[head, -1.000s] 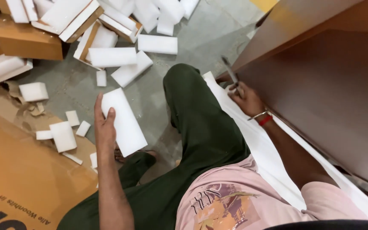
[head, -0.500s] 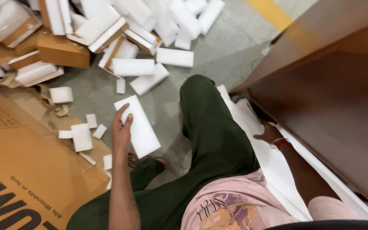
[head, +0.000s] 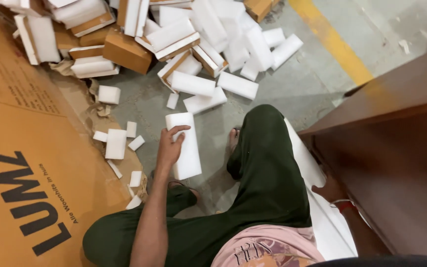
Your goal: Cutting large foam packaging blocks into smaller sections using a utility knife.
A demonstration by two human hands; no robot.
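My left hand (head: 170, 146) rests on a long white foam block (head: 186, 148) that lies on the grey concrete floor, its fingers curled over the block's left edge. My right hand (head: 328, 189), with a red band at the wrist, reaches under the edge of a dark brown wooden panel (head: 396, 163) and presses on the white foam sheet (head: 306, 163) beneath it. Its fingers are partly hidden by the panel. My knee in dark green trousers (head: 263, 158) is raised between the two hands.
A heap of white foam blocks and small cardboard boxes (head: 174, 34) covers the floor at the top. A large flattened cardboard sheet (head: 21, 163) lies at the left, with small foam scraps (head: 116, 143) by its torn edge. A yellow floor line (head: 334, 42) runs at upper right.
The view has swung toward the foam heap. My left hand has curled its fingers onto the long foam block. My right hand has moved down along the panel's edge, away from its corner.
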